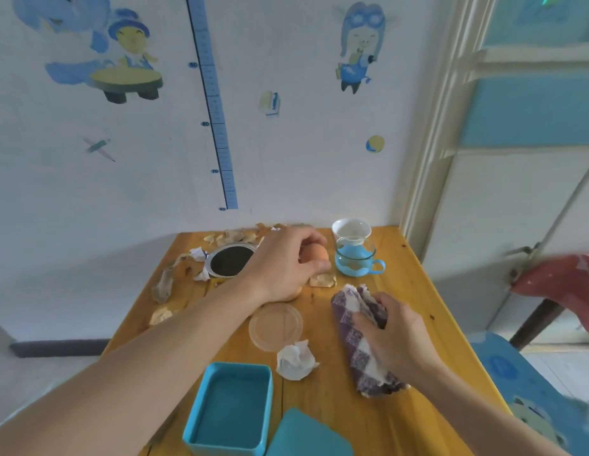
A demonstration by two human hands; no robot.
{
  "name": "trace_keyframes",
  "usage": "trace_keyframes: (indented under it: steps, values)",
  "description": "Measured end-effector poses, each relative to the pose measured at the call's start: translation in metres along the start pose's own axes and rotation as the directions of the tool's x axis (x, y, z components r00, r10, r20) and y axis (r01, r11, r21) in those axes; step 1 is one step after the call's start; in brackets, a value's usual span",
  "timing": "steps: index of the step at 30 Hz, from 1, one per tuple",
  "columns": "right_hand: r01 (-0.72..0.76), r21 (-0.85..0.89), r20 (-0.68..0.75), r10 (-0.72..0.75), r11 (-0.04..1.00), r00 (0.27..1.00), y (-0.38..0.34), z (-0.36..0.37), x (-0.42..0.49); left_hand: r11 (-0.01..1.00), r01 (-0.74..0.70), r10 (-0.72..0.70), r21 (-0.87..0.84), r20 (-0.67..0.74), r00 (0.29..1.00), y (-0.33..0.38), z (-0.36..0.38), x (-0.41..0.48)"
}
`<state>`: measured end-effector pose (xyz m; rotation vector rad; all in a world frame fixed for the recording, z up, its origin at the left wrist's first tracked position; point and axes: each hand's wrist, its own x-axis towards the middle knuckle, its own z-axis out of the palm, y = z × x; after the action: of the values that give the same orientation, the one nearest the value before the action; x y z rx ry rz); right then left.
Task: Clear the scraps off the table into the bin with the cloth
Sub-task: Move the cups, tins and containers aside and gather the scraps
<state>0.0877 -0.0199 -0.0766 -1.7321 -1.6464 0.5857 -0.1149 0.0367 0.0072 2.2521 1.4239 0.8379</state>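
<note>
The left hand [281, 263] is pinching an egg [315, 254], the right hand [396, 337] curling fingers [368, 320] round the cloth [344, 311]; wall ruler [217, 126] showing 90, 80, 70.

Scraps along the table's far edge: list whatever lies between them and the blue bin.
The round tin sits among the scraps, and the clear lid lies just beyond the bin. The left forearm crosses that path too, the left hand gripping an egg.

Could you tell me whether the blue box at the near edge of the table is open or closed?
Open. The blue box shows its empty inside from above, and a matching blue lid lies beside it.
</note>
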Motion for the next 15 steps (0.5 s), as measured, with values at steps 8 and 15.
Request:
trace_keyframes:
  steps: [8, 15]
  values:
    - [-0.046, 0.144, -0.029, 0.051, 0.988, 0.998, 0.004, -0.001, 0.015, 0.997, 0.070, -0.072, -0.030, -0.051, 0.996, 0.002, 0.047, 0.120]
    - [0.006, 0.172, -0.083, 0.009, 0.985, 0.997, 0.007, 0.002, 0.017, 0.980, 0.193, -0.195, 0.041, 0.063, 0.979, -0.020, 0.083, 0.173]
